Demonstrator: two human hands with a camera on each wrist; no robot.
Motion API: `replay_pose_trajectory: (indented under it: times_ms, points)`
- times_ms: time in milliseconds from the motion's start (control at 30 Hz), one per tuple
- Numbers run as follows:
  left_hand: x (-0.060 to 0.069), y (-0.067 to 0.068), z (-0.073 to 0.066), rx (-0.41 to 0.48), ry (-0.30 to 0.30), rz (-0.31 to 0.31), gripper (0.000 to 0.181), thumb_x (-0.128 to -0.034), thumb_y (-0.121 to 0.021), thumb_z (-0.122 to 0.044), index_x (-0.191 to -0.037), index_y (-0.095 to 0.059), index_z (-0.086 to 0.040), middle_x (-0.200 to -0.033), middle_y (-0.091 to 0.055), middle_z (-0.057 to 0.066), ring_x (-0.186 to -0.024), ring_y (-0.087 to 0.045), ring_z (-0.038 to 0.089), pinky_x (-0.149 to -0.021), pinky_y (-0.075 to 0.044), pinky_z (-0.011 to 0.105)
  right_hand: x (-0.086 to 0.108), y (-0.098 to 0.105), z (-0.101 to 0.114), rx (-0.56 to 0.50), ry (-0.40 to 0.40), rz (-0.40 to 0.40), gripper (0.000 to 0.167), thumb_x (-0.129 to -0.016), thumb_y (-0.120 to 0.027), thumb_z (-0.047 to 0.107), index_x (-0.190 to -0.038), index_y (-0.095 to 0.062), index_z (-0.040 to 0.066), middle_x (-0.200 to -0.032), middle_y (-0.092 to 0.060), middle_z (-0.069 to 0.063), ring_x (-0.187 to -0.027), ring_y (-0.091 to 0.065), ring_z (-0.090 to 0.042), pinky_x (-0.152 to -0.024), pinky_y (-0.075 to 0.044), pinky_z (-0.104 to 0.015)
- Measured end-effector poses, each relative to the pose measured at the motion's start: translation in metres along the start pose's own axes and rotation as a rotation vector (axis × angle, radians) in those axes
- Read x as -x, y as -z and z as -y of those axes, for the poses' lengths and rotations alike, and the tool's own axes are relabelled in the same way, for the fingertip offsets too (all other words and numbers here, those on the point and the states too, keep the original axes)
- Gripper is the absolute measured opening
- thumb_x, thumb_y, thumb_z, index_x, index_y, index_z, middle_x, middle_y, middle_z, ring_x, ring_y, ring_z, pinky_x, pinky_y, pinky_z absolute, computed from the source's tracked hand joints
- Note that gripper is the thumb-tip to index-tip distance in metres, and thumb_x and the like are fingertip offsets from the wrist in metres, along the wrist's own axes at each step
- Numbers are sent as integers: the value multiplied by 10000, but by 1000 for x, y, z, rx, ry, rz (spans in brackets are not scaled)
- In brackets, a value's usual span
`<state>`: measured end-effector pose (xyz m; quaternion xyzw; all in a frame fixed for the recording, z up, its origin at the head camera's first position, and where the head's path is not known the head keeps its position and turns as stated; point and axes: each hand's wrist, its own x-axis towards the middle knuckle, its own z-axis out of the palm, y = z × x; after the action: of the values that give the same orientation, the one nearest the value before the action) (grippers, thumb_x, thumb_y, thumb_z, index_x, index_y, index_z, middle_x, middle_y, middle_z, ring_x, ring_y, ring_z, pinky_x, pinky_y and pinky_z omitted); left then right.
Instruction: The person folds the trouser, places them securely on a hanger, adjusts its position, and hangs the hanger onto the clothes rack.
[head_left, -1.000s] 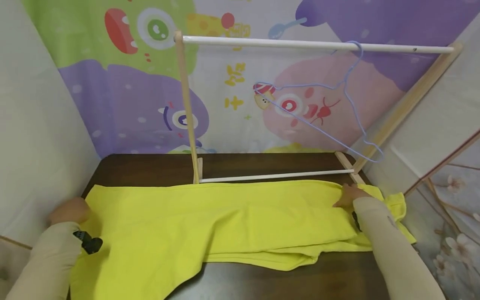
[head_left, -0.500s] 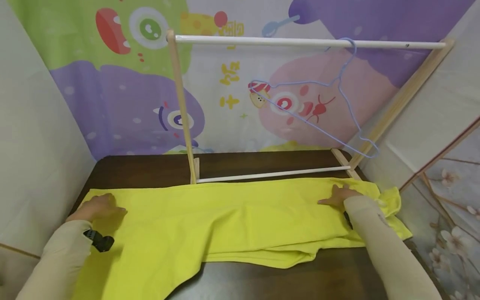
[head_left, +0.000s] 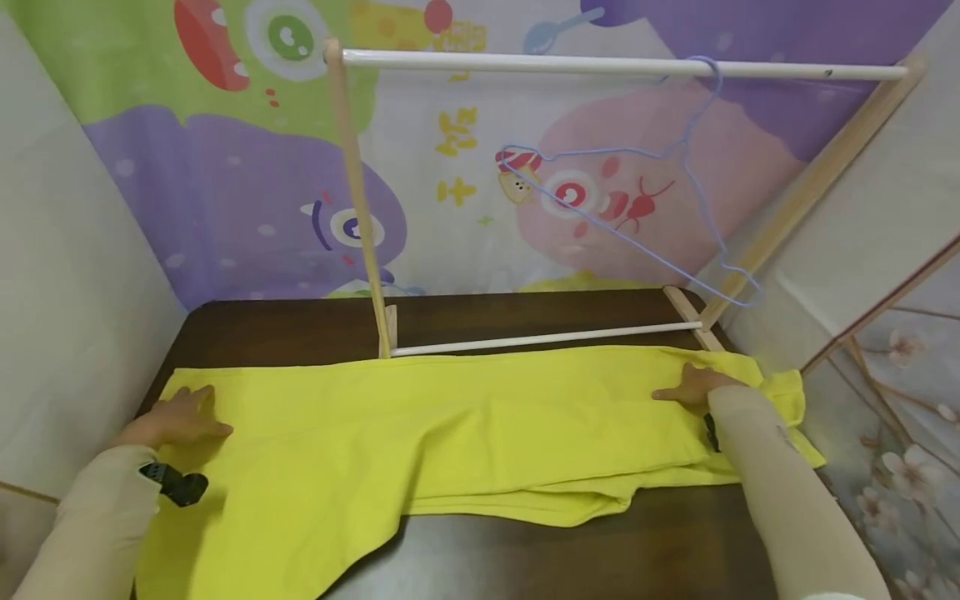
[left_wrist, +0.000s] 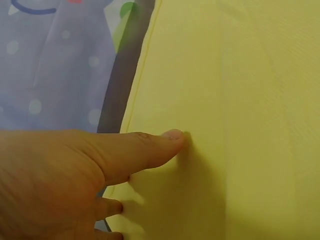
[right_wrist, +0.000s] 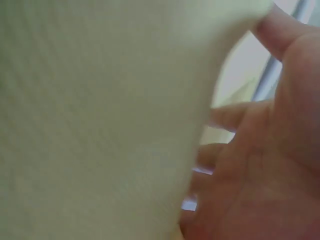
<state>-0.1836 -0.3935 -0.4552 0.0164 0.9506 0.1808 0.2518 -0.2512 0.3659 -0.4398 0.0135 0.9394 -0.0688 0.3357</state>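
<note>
A yellow garment (head_left: pixel 525 417) lies spread across the dark table, with a fold along its lower middle and a bunched piece at its right end. My left hand (head_left: pixel 176 417) rests on its upper left corner, thumb stretched out. In the left wrist view the thumb of that hand (left_wrist: pixel 75 170) touches the yellow cloth (left_wrist: pixel 250 125), the other fingers partly hidden below it. Toward the right end, my right hand (head_left: pixel 693 387) lies on the garment with its thumb pointing left. In the right wrist view pale blurred cloth (right_wrist: pixel 100 120) hides the fingertips of this hand (right_wrist: pixel 270 165).
Behind the garment stands a rack with a white top bar (head_left: pixel 525 62), wooden side posts and a white lower bar (head_left: pixel 547 337). A blue wire hanger (head_left: pixel 622 242) hangs from the top bar. A cartoon-printed sheet (head_left: pixel 255 208) covers the wall behind the dark table (head_left: pixel 300 325).
My left hand has come from the garment's left edge onto its upper left corner. The right thumb has spread out to the left. The garment stays in nearly the same shape.
</note>
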Motion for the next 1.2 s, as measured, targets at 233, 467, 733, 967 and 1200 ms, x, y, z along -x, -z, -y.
replay_pose_trajectory:
  times_ms: [233, 467, 733, 967, 1200]
  points:
    - [3, 4, 4, 21, -25, -3, 958, -906, -639, -419, -1355, -186, 295, -1337, -144, 569, -1233, -216, 695, -1010, -285, 718, -4, 7, -10, -34, 93, 54, 1053, -937, -456, 645, -1440, -130, -221, -1453, -262, -439, -1001, -582, -467, -953, -468, -561]
    - [12, 4, 3, -2, -3, 8, 902, -924, -605, -439, -1333, -250, 283, -1340, -249, 537, -1206, -310, 675, -970, -366, 683, 5, 10, -5, -10, 133, 40, 1004, -944, -439, 638, -1451, -184, -190, -1503, -156, -422, -1370, -186, -596, -1096, -235, -681]
    - [26, -5, -4, -11, -45, -8, 841, -926, -616, -421, -1307, -316, 266, -1308, -340, 523, -1166, -386, 665, -924, -415, 664, 31, 3, 7, -40, 191, -71, 998, -929, -497, 622, -1487, -162, -135, -1485, -210, -427, -1337, -245, -614, -1049, -281, -705]
    - [36, -12, -13, -37, -72, -89, 820, -926, -636, -385, -1308, -323, 269, -1305, -326, 535, -1160, -374, 676, -917, -396, 689, 40, -4, 18, -44, 272, -165, 932, -922, -554, 576, -1492, -237, -90, -1462, -298, -412, -1322, -312, -594, -1026, -327, -689]
    - [49, -31, -44, -6, -166, -129, 839, -867, -712, -377, -1373, -348, 184, -1368, -230, 538, -1193, -316, 700, -898, -380, 728, 56, -22, 28, -83, 399, -214, 888, -882, -626, 557, -1479, -338, -34, -1456, -373, -354, -1315, -372, -553, -1004, -374, -660]
